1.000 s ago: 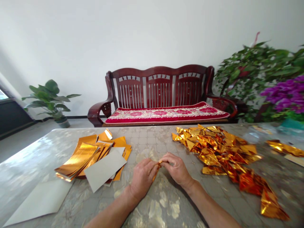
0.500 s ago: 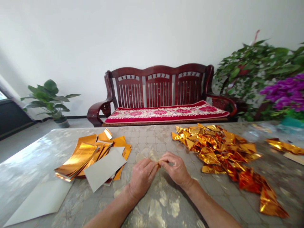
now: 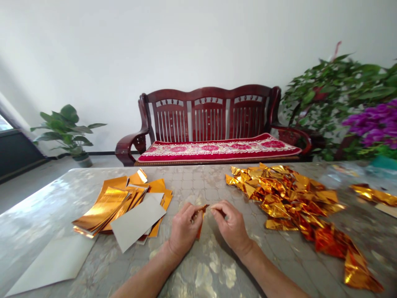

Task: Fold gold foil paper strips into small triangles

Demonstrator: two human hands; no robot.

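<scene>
My left hand [image 3: 183, 227] is closed, thumb and fingers pinching a small piece of gold foil paper [image 3: 200, 230] above the table [image 3: 198, 182]. Its dark edge sticks out past the fingertips, and part of it hangs below the thumb. My right hand [image 3: 232, 225] is just to the right, thumb and forefinger pressed together. A small gap lies between its fingertips and the foil's tip; anything in that pinch is too small to make out. Left of my hands lies a fanned stack of gold foil sheets [image 3: 105, 207] with a pale sheet [image 3: 138, 223] face down on top.
Folded gold foil pieces [image 3: 285, 194] are heaped to the right, trailing toward the near right. Another pale sheet [image 3: 51, 265] lies at the near left. Clear plastic [image 3: 341, 174] and more foil [image 3: 374, 193] sit at the far right. Behind the table stands a wooden bench [image 3: 207, 120].
My fingertips were together on the foil; now the right hand's have moved slightly right, off it. The foil in my left hand shows more. The view has shifted slightly.
</scene>
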